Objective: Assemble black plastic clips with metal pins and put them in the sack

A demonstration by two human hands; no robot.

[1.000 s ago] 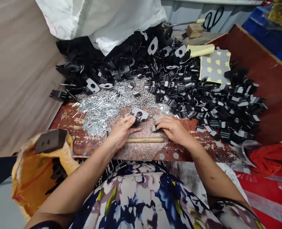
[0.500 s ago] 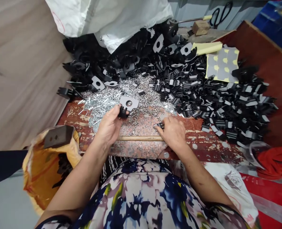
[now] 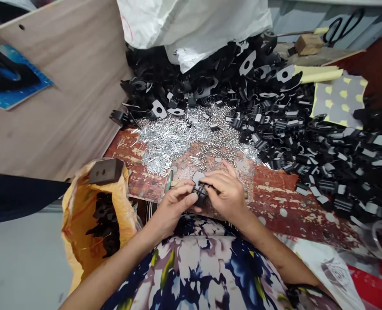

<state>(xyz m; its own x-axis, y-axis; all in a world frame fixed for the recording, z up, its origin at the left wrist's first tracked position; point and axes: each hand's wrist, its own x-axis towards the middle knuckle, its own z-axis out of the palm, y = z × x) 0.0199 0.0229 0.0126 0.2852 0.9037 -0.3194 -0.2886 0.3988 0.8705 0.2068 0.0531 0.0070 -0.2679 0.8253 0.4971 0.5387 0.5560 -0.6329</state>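
Observation:
In front of my body both hands meet at a black plastic clip piece (image 3: 201, 196) with a light grey pad. My left hand (image 3: 178, 201) grips its lower left side between thumb and fingers. From the other side, my right hand (image 3: 228, 191) pinches at its upper right, over a small black part that the fingers mostly hide. How the two parts fit together I cannot make out. Just beyond the hands lie a heap of thin metal pins (image 3: 163, 144) and a spread of small springs (image 3: 225, 135). A slim green object (image 3: 169, 181) lies left of the clip.
Large black clip pieces (image 3: 174, 69) and small padded ones (image 3: 284, 125) are piled behind and right on the worn red tabletop (image 3: 274, 189). A yellow bag (image 3: 69, 215) with black pieces hangs open at left. A white sack (image 3: 194, 26) overhangs the back. Scissors (image 3: 344, 28) lie far right.
My hands have come together and drawn closer to my body, bringing the padded clip piece and the small black part to one spot. The view has swung left.

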